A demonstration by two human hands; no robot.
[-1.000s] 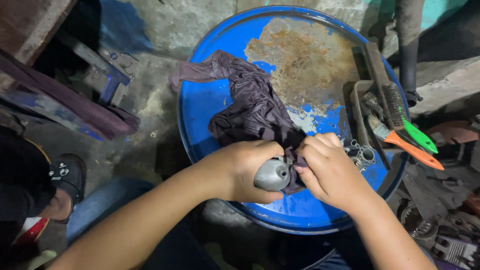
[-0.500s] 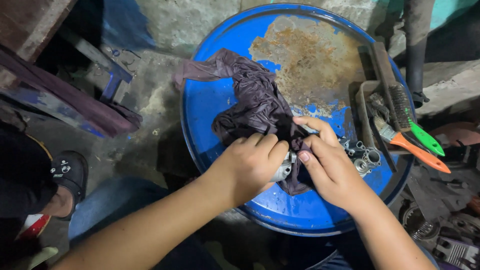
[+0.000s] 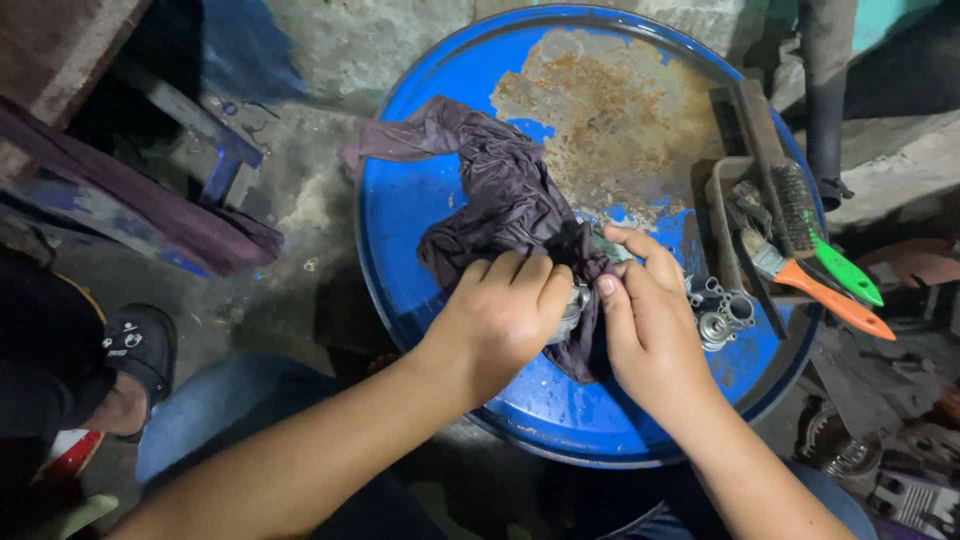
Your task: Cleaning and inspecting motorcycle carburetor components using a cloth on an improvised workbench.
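My left hand is closed over a small grey metal part, only a sliver of which shows between my fingers. My right hand presses a fold of the dark purple rag against that part. The rag trails away from my hands across the blue drum lid, which has a large rusty patch in its middle. Both hands are over the near half of the lid.
Small metal sleeves lie right of my hands. A wire brush, an orange-handled paintbrush and a green-handled tool rest on the lid's right edge. A person's sandalled foot is at left, with dark timber beside it.
My left hand has rolled over the metal part, which was plainly visible before and is now mostly hidden. My right hand has shifted its grip on the rag. The view has tilted slightly.
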